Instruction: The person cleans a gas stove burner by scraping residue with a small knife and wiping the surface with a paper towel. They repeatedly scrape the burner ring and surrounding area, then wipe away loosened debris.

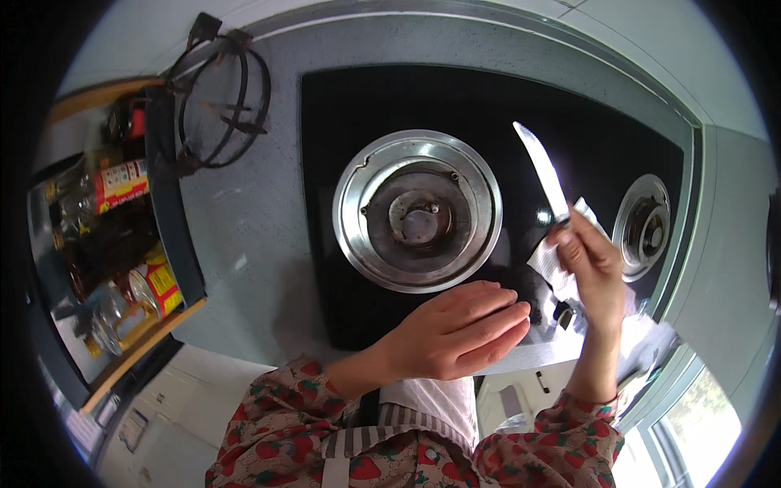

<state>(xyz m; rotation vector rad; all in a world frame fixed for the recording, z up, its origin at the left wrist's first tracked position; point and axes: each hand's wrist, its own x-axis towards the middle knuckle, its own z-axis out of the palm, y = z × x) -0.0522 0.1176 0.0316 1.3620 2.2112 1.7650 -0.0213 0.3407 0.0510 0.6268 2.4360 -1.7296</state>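
My right hand grips a knife with a bright metal blade pointing up and away over the black cooktop. Small teeth show near its tip. White paper towel appears beside and behind this hand; whether the fingers also hold it I cannot tell. My left hand hovers palm down by the cooktop's front edge, fingers extended and loosely together, its palm and thumb hidden. Just beyond it sits a round gas burner with a shiny metal drip pan, its brownish, stained centre exposed.
A second burner lies right of my right hand. Near that wrist is a control knob. Coiled black cable rests on the grey countertop. Bottles fill an open drawer or rack at left.
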